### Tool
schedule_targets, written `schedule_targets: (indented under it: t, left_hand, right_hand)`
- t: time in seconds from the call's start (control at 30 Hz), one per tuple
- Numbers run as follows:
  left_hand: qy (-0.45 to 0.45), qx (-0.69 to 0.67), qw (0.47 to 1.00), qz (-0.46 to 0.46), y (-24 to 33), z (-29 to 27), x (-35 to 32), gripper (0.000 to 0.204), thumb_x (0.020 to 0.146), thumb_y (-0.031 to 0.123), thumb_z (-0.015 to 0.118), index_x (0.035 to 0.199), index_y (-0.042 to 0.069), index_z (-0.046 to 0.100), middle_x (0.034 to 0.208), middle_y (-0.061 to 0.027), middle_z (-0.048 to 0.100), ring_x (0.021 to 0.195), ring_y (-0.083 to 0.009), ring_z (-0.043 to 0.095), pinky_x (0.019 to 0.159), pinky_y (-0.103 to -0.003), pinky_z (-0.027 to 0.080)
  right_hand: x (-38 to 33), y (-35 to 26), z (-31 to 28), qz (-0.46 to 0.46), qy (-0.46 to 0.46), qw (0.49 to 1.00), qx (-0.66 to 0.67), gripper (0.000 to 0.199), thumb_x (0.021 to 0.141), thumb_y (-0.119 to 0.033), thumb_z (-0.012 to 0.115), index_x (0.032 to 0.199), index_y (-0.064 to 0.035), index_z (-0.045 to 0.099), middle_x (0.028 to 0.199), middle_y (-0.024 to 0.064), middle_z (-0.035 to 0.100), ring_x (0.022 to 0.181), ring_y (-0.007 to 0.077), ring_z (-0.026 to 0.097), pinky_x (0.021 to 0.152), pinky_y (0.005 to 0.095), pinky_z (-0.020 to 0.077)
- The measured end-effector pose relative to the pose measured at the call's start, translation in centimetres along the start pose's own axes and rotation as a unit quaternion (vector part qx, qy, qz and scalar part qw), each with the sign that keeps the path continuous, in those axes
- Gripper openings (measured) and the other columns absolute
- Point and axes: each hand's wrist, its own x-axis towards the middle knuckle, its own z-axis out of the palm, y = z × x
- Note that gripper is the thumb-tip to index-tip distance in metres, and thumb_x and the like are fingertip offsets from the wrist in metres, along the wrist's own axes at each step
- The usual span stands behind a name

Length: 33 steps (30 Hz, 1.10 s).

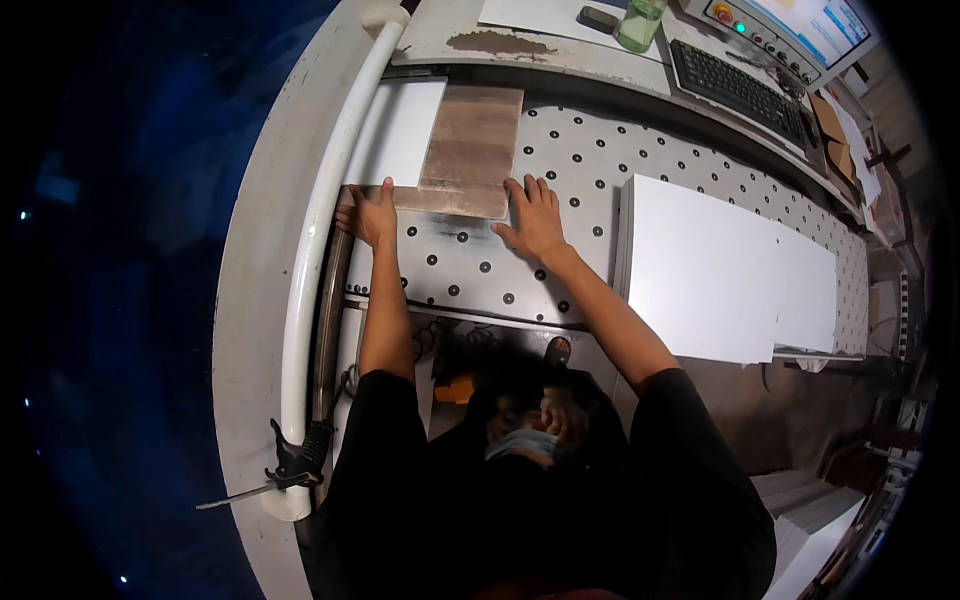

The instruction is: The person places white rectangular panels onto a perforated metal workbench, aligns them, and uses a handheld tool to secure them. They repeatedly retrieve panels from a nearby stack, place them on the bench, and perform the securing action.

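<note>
A brown L-shaped wooden board [468, 140] lies on the perforated metal table, along the right and near sides of a white paper stack [408, 130]. My left hand [370, 214] is at the board's near left end, beside the white bar; its thumb points forward and its fingers reach left, apart from the thumb. Against the board's near right corner rests my right hand [537, 222], open, with its fingers forward and thumb out to the left. Neither hand is wrapped round anything that I can see.
A long white bar [312, 250] with a black handle [295, 455] runs along the left. A large white paper stack [720, 265] sits on the dotted table [485, 267] at right. Behind are a keyboard [735, 92], a green-tinted container [639, 24] and a screen with buttons [815, 35].
</note>
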Motion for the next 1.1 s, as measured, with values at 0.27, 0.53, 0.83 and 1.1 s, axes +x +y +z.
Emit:
schedule_targets:
  t: [0.27,0.53,0.83,1.1]
  left_hand:
    - [0.011,0.008,1.0,0.018,-0.7,0.9,-0.4,0.103,0.083,0.081,0.053,0.157,0.011,0.035,0.153,-0.0443,0.021,0.148,-0.0558,0.011,0.122,-0.055,0.008]
    - [-0.002,0.017,1.0,0.009,-0.2,0.6,-0.4,0.101,0.085,0.078,0.053,0.156,0.009,0.035,0.154,-0.0375,0.029,0.148,-0.0562,0.01,0.123,-0.054,0.007]
    - [-0.015,0.026,0.999,0.015,0.8,-0.8,-0.4,0.104,0.084,0.08,0.053,0.154,0.005,0.038,0.15,-0.0433,0.03,0.145,-0.0545,0.021,0.121,-0.053,0.018]
    - [0.0,0.027,0.999,0.043,0.0,-0.7,-0.3,0.1,0.086,0.076,0.054,0.15,0.0,0.043,0.138,-0.0404,0.043,0.138,-0.0527,0.031,0.117,-0.053,0.025]
  right_hand:
    - [0.8,1.5,1.0,-0.109,-0.022,0.989,-0.101,0.063,0.091,-0.041,0.067,0.144,-0.0144,0.044,0.138,0.029,0.049,0.13,0.0517,0.045,0.109,0.0584,0.0358]
    - [1.3,-1.0,1.1,-0.079,-0.015,0.996,-0.029,0.067,0.089,-0.029,0.067,0.147,-0.0075,0.04,0.146,0.0309,0.041,0.14,0.0498,0.032,0.115,0.0635,0.0254]
    - [8.5,-6.9,7.8,-0.122,-0.1,0.98,0.118,0.085,0.085,-0.032,0.069,0.154,-0.0035,0.03,0.156,0.0303,0.031,0.15,0.042,0.021,0.122,0.0598,0.008]
    - [8.5,-7.2,9.5,-0.155,-0.05,0.981,0.101,0.077,0.087,-0.035,0.066,0.151,-0.0062,0.036,0.155,0.0296,0.034,0.149,0.0406,0.027,0.123,0.0573,0.0103]
